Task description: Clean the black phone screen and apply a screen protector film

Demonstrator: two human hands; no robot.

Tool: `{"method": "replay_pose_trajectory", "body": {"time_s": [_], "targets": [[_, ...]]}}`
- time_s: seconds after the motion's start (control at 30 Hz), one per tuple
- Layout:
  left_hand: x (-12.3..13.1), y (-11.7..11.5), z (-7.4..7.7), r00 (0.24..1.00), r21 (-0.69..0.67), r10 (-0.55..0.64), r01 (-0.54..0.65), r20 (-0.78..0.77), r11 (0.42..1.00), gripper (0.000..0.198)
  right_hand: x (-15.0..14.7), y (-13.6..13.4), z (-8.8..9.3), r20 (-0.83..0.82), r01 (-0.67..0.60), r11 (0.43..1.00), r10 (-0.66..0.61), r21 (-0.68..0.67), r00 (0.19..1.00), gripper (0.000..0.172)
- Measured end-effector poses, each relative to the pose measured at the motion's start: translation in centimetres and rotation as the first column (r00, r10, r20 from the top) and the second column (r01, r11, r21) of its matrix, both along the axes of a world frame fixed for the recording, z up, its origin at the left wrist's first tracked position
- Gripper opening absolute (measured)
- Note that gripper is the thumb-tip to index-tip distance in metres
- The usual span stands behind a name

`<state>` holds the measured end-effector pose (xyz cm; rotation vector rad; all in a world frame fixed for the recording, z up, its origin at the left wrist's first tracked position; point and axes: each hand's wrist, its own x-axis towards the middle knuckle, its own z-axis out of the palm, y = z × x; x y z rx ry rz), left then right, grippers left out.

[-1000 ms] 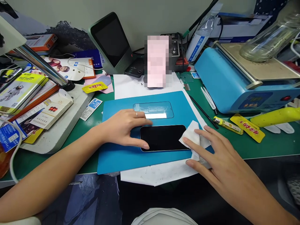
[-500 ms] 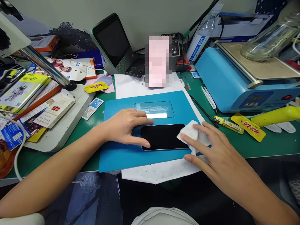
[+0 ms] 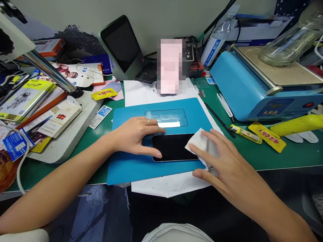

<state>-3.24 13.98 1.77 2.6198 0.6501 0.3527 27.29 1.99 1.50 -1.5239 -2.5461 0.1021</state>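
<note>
A smartphone point(image 3: 174, 148) lies flat with its black screen up on a blue mat point(image 3: 146, 168). My left hand point(image 3: 141, 136) straddles its left end, thumb on the near corner and fingers along the far edge. A white wipe point(image 3: 202, 143) covers the phone's right end under my right hand point(image 3: 222, 159), whose fingers press it down. Behind the phone, a clear glass screen protector point(image 3: 166, 118) with a black outline rests on the mat.
White paper point(image 3: 166, 186) sticks out under the mat. A blue machine point(image 3: 242, 90) stands at right, near a black stick point(image 3: 219, 119) and yellow packets point(image 3: 267, 136). Boxes point(image 3: 60, 117) and a lamp arm point(image 3: 50, 70) crowd the left; a tilted display point(image 3: 123, 47) stands behind.
My right hand and the wipe have slid left over the phone's screen. My left hand and the phone have stayed nearly still.
</note>
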Motion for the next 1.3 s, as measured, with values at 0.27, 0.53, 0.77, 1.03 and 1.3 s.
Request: {"method": "replay_pose_trajectory", "body": {"time_s": [0.27,0.53,0.77,1.03,1.3], "targets": [[0.0,-0.1,0.0,1.000,0.020,-0.016,0.016,0.007,1.000,0.071,0.4,-1.0,-0.4,0.028,-0.025,0.998,0.024,0.053,0.999,0.053],[-0.2,0.1,-0.1,1.000,-0.013,0.005,-0.005,0.005,1.000,0.072,-1.4,0.1,-0.8,0.008,-0.033,0.999,0.033,0.036,0.999,0.053],[-0.2,0.0,-0.1,1.000,0.003,-0.013,0.013,-0.010,1.000,0.062,-0.4,-1.2,-0.9,0.016,-0.018,0.998,0.017,0.064,1.000,0.051],[-0.4,0.1,0.0,1.000,0.027,-0.001,0.001,-0.006,1.000,0.057,-6.2,1.3,-0.5,-0.028,-0.071,0.997,0.071,0.007,0.997,0.058],[-0.2,0.0,-0.1,1.000,0.040,0.000,0.001,-0.026,0.999,0.055,-1.5,-2.0,-0.8,0.028,-0.076,0.996,0.075,0.051,0.997,0.054]]}}
